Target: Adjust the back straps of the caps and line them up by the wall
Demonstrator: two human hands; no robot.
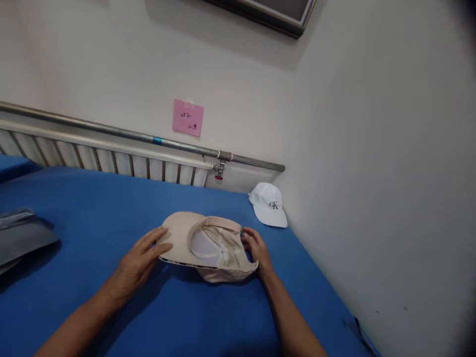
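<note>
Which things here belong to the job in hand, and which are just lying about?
In the job:
- pale pink cap
- left hand, gripping its brim
- right hand, at its strap end

Apparently just lying about:
- white cap, near the wall
- grey item, far left
- dark item, lower right, too blurred to identify

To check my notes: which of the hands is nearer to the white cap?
Right. The right hand, at the back of the beige cap, is just in front of the white cap; the left hand, at the brim, is farther left.
</note>
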